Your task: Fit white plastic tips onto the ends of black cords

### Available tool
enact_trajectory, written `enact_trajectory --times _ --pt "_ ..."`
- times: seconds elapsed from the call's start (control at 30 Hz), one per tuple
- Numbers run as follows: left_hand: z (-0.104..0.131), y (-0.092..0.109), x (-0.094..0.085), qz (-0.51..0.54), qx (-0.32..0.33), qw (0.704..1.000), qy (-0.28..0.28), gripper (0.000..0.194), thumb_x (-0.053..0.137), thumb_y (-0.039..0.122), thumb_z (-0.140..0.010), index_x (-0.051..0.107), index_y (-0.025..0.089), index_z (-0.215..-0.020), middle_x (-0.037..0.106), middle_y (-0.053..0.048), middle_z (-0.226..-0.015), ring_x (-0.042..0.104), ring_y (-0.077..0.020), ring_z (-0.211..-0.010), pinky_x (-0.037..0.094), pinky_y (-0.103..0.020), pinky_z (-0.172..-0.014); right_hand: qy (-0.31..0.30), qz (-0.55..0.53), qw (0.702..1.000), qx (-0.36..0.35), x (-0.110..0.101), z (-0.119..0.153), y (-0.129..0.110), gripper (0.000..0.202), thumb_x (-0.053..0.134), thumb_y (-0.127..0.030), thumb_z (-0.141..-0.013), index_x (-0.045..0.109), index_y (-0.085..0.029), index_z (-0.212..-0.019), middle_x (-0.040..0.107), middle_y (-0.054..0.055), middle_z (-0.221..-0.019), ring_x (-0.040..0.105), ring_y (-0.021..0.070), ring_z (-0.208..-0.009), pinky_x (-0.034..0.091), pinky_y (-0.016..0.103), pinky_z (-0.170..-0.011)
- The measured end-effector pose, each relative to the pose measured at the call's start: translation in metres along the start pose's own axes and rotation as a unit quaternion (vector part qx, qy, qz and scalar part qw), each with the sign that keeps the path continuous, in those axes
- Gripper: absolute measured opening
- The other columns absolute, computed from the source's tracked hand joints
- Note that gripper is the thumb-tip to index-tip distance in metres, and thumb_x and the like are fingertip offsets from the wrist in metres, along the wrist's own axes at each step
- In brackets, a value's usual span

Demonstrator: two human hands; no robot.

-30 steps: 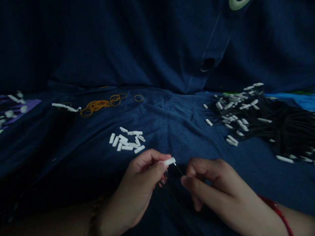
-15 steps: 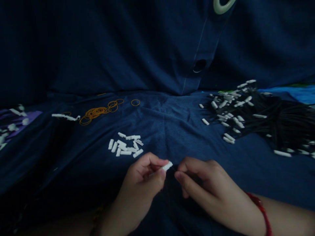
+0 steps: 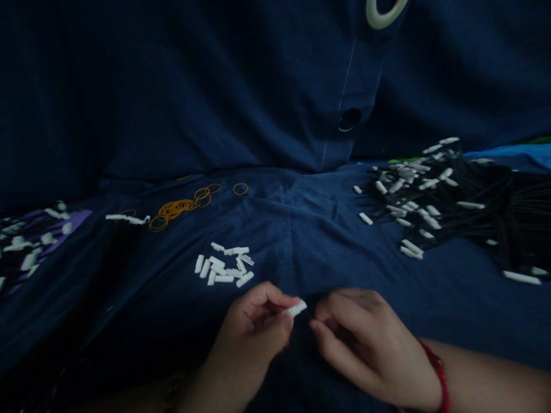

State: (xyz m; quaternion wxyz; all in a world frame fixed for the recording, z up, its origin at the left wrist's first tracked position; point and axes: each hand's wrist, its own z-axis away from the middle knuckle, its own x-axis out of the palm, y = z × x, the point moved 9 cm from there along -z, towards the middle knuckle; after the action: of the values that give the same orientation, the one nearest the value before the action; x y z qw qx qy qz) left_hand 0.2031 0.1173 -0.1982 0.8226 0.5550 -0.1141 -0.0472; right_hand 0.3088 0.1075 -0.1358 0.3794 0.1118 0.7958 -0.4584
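Far left, white pieces [image 3: 29, 261] on purple material [image 3: 77, 225]; next, orange rubber bands [image 3: 177, 207] and loose white connectors [image 3: 217, 268] on dark blue cloth [image 3: 322, 246]. Left hand [image 3: 253, 341]: grip pinched on a single connector [image 3: 298, 308], its free end pointing right. Right hand [image 3: 374, 344] just beside that end, cannot tell whether its grip holds a wire; farther right, heaped black wires [image 3: 491, 223] with white ends.

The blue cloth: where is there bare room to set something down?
The widest bare patch of cloth lies beyond the left hand and right hand, between the loose white pieces and the black wires. A smaller one separates those pieces from the orange bands. It is crowded at right, among the wires, and at far left, on the purple surface.
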Motion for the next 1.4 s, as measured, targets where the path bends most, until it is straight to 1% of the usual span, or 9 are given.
enact_trajectory --times 0.23,0.43,0.53,0.67,0.8,0.9,1.13,1.27,1.4 --pt "-0.002 0.006 -0.004 0.058 -0.006 0.998 0.035 0.007 0.053 0.015 -0.072 0.059 0.016 -0.075 0.054 0.001 -0.062 0.046 -0.0095 -0.058 0.035 -0.023 -0.056 0.008 -0.039 0.999 0.007 -0.011 -0.011 0.016 0.029 0.050 -0.003 -0.063 0.046 -0.016 -0.089 0.050 0.003 -0.082 0.048 0.0131 -0.078 0.039 0.025 -0.068" --pt "-0.003 0.006 -0.002 0.071 -0.001 0.997 0.031 0.008 0.051 0.012 -0.074 0.057 0.016 -0.076 0.053 0.002 -0.063 0.045 -0.0079 -0.058 0.034 -0.022 -0.057 -0.030 -0.115 0.993 0.017 -0.017 -0.019 0.035 0.025 0.056 -0.012 -0.071 0.051 -0.015 -0.094 0.054 0.005 -0.095 0.051 0.0148 -0.091 0.040 0.029 -0.082" --pt "-0.002 0.004 -0.004 0.078 -0.007 0.996 0.039 0.009 0.050 0.012 -0.075 0.057 0.017 -0.079 0.053 0.002 -0.064 0.045 -0.0075 -0.058 0.033 -0.022 -0.056 -0.096 -0.192 0.976 0.034 -0.004 -0.021 0.047 0.022 0.048 -0.022 -0.083 0.044 -0.015 -0.103 0.058 0.004 -0.084 0.057 0.0097 -0.069 0.046 0.022 -0.061" --pt "-0.002 0.004 -0.005 0.108 -0.006 0.993 0.047 0.009 0.051 0.013 -0.075 0.057 0.017 -0.080 0.053 0.002 -0.064 0.045 -0.0076 -0.058 0.033 -0.022 -0.056 -0.131 -0.256 0.957 0.032 -0.003 -0.021 0.057 0.035 0.034 -0.041 -0.089 0.032 -0.018 -0.115 0.055 0.000 -0.075 0.040 0.0040 -0.041 0.028 0.015 -0.035" --pt "-0.001 0.007 -0.004 0.128 0.000 0.991 0.047 0.008 0.054 0.013 -0.073 0.058 0.016 -0.079 0.054 0.002 -0.064 0.046 -0.0079 -0.057 0.034 -0.022 -0.056 -0.194 -0.239 0.951 -0.027 -0.009 -0.018 0.038 0.053 0.031 -0.061 -0.082 0.060 -0.016 -0.082 0.048 -0.001 -0.060 0.046 0.0083 -0.056 0.037 0.019 -0.050" --pt "-0.002 0.008 -0.005 0.136 0.003 0.989 0.055 0.008 0.054 0.012 -0.073 0.058 0.016 -0.077 0.054 0.002 -0.065 0.046 -0.0077 -0.058 0.035 -0.021 -0.056 -0.257 -0.167 0.949 -0.074 -0.003 -0.011 0.018 0.033 0.050 -0.041 -0.081 0.066 -0.015 -0.069 0.050 0.000 -0.058 0.048 0.0086 -0.059 0.038 0.020 -0.057" --pt "-0.001 0.006 -0.004 0.146 0.009 0.988 0.048 0.008 0.052 0.012 -0.074 0.057 0.016 -0.077 0.054 0.003 -0.065 0.045 -0.0070 -0.058 0.034 -0.021 -0.057 -0.093 0.080 0.975 -0.188 -0.008 -0.007 -0.001 0.015 0.056 -0.024 -0.074 0.067 -0.021 -0.085 0.046 0.009 -0.111 0.038 0.0232 -0.102 0.027 0.042 -0.086" --pt "0.000 0.008 -0.004 0.144 0.009 0.989 0.043 0.008 0.052 0.013 -0.074 0.058 0.017 -0.080 0.053 0.002 -0.066 0.045 -0.0075 -0.060 0.034 -0.021 -0.058 0.042 0.256 0.924 -0.281 -0.012 0.016 -0.020 0.031 0.057 -0.015 -0.074 0.060 -0.028 -0.102 0.060 0.000 -0.092 0.037 0.0206 -0.097 0.016 0.041 -0.090" --pt "-0.001 0.009 -0.003 0.133 0.008 0.991 0.032 0.007 0.053 0.014 -0.075 0.058 0.017 -0.079 0.053 0.002 -0.065 0.045 -0.0081 -0.059 0.034 -0.022 -0.058 0.066 0.338 0.888 -0.305 -0.003 0.031 -0.037 0.033 0.043 -0.002 -0.078 0.060 -0.026 -0.094 0.062 -0.005 -0.071 0.044 0.0137 -0.071 0.027 0.032 -0.071"
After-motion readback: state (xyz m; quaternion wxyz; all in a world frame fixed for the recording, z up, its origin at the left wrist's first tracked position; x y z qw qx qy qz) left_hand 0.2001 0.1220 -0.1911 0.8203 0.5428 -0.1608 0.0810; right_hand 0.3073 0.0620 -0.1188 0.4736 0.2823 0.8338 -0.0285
